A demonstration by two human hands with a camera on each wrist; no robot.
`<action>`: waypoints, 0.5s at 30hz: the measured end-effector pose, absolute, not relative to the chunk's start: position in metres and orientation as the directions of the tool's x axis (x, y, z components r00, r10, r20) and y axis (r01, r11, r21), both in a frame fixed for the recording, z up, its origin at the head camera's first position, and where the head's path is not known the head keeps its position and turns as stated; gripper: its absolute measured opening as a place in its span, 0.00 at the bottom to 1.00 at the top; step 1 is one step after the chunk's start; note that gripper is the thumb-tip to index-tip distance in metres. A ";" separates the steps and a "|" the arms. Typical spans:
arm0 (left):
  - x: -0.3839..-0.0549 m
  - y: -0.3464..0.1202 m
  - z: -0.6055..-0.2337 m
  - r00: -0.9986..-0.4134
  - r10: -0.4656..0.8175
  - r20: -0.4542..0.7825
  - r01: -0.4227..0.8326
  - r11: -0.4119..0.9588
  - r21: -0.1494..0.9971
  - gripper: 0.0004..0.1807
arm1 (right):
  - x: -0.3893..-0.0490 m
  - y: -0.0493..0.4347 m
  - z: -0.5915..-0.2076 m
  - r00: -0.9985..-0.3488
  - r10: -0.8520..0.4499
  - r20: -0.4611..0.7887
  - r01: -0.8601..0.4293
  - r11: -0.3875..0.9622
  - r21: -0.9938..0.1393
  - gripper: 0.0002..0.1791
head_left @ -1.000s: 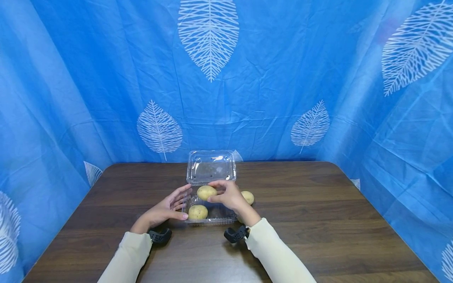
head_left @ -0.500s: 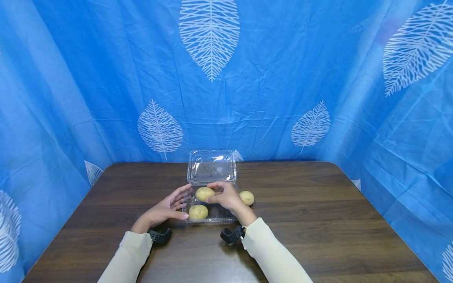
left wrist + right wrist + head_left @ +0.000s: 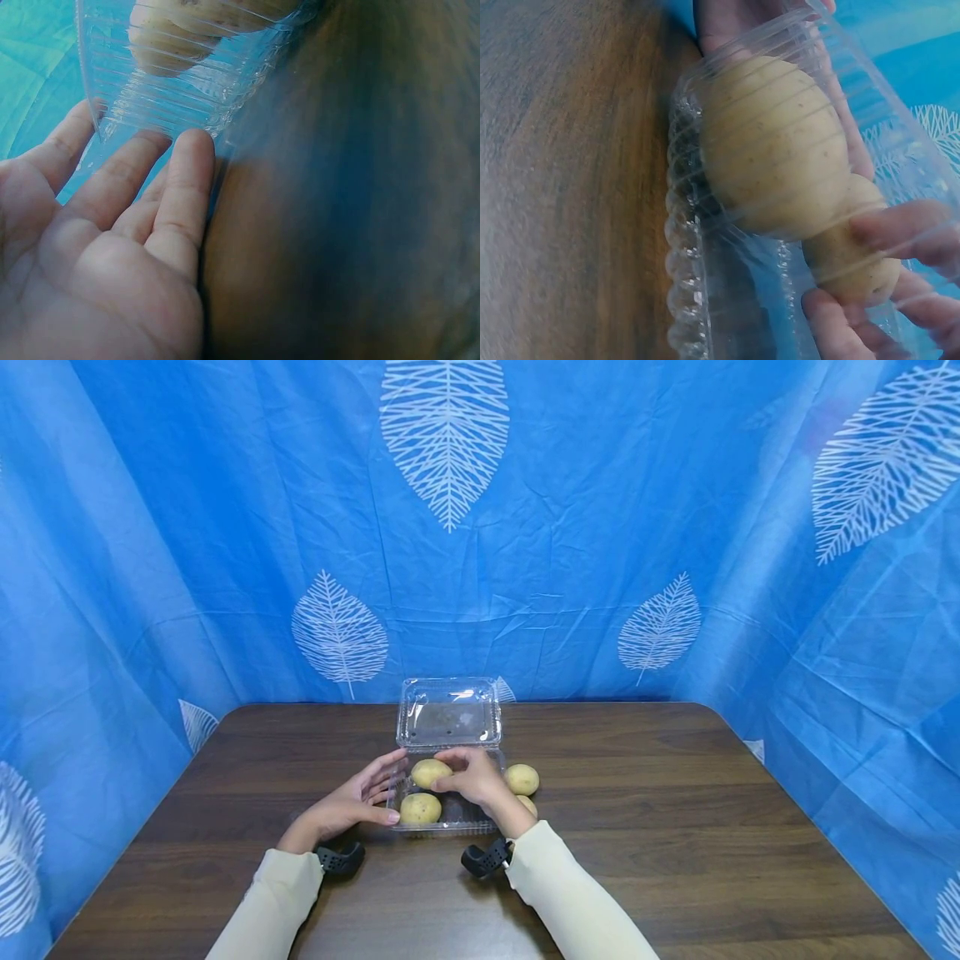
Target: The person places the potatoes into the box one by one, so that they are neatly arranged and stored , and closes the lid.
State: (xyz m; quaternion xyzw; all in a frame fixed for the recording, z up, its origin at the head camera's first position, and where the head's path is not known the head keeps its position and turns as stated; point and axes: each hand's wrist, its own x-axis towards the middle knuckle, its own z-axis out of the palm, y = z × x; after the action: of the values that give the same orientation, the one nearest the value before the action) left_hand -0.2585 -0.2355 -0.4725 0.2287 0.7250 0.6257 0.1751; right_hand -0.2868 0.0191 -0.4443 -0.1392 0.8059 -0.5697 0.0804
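A clear plastic clamshell box (image 3: 465, 828) stands on the table with its lid (image 3: 450, 712) raised at the back. One potato (image 3: 420, 809) lies in its front left corner. My right hand (image 3: 482, 782) pinches a second potato (image 3: 431, 773) between thumb and fingers, low inside the box at the back left. The right wrist view shows this held potato (image 3: 847, 259) right behind the front potato (image 3: 772, 146), through the ribbed wall. My left hand (image 3: 348, 806) rests its straight fingers against the box's left side, thumb at the front corner; fingertips (image 3: 193, 150) meet the wall.
Two more potatoes sit on the table right of the box: one (image 3: 522, 779) in full view, the other (image 3: 528, 806) partly hidden by my right forearm. The brown wooden table (image 3: 675, 827) ends at a blue curtain (image 3: 555, 568) with white leaf prints.
My right hand has moved slightly left and down with its potato, deeper into the box. The second potato on the right shows again past the forearm. My left hand has stayed still.
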 end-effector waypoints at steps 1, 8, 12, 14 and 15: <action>-0.259 -0.236 -0.473 -0.833 0.552 0.034 0.113 0.110 0.987 0.59 | -0.287 0.019 -0.445 -0.947 -0.319 0.029 -0.134 0.311 -0.941 0.24; -0.259 -0.235 -0.474 -0.834 0.551 0.029 0.107 0.110 0.988 0.59 | -0.288 0.016 -0.448 -0.938 -0.346 -0.001 -0.105 0.289 -0.951 0.25; -0.259 -0.235 -0.473 -0.836 0.549 0.016 0.093 0.114 0.989 0.59 | -0.288 0.015 -0.448 -0.931 -0.364 -0.038 -0.063 0.262 -0.963 0.26; -0.259 -0.235 -0.472 -0.836 0.548 0.013 0.089 0.112 0.990 0.59 | -0.289 0.015 -0.448 -0.928 -0.368 -0.061 -0.034 0.247 -0.968 0.26; -0.259 -0.235 -0.472 -0.836 0.548 0.013 0.088 0.110 0.990 0.59 | -0.289 0.015 -0.448 -0.925 -0.373 -0.067 -0.028 0.243 -0.970 0.26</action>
State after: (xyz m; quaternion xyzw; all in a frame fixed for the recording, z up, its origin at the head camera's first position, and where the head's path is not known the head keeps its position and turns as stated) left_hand -0.2591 -0.2350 -0.4717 0.2201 0.7222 0.6297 0.1829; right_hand -0.2889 0.0148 -0.4479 -0.1293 0.7753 -0.6013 0.1434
